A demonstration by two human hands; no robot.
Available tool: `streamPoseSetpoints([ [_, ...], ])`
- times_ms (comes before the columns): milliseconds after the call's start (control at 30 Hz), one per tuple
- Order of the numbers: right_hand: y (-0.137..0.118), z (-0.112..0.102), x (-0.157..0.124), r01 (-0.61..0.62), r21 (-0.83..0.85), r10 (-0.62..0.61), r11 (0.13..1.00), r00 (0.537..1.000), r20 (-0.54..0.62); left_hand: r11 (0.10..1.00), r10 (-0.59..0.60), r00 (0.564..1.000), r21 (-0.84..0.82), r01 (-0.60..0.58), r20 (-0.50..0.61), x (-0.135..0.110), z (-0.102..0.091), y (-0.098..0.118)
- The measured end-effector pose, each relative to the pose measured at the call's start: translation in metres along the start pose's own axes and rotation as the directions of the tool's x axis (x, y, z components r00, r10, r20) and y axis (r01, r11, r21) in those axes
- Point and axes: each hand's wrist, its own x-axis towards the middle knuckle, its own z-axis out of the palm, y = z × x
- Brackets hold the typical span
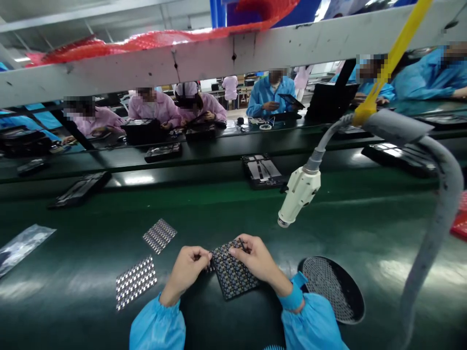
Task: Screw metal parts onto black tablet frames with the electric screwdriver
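A dark circuit board panel (235,274), patterned with rows of small units, is tilted in front of me above the green bench. My right hand (257,257) grips its upper right edge, thumb on top and fingers behind. At the panel's left edge, my left hand (188,270) is closed in a pinch. A small dark piece shows at those fingertips; whether it is part of the panel I cannot tell. Left of my hands, two more panels lie flat: one with bright silver rows (135,282) and a smaller grey one (159,236).
A round black tray (359,304) with many small pieces lies by my right forearm. An air nozzle (299,194) hangs from a grey hose ahead. A clear plastic bag (25,245) lies at left. Opened devices (264,170) rest farther back, where co-workers sit beyond a shelf beam (204,53).
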Motion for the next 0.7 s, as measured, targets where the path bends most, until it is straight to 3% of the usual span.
streamPoseSetpoints([
  [333, 0.013, 0.006, -0.003, 0.079, -0.179, -0.09, 0.981, 0.994, -0.056, 0.991, 0.053, 0.979, 0.132, -0.027, -0.195, -0.005, 0.014, 0.001],
  [533, 0.01, 0.012, -0.006, 0.157, -0.272, -0.188, 0.949, 0.978, -0.092, 0.966, 0.15, 0.933, 0.249, -0.067, -0.328, -0.007, 0.021, -0.002],
  [600, 0.008, 0.01, -0.005, 0.174, -0.271, -0.218, 0.947, 0.966, -0.142, 0.975, 0.16, 0.952, 0.191, -0.112, -0.263, -0.006, 0.019, -0.002],
  [700, 0.005, 0.004, -0.003, 0.202, -0.189, -0.235, 0.961, 0.955, -0.178, 0.996, 0.086, 0.996, 0.012, -0.086, -0.003, -0.005, 0.014, 0.001],
])
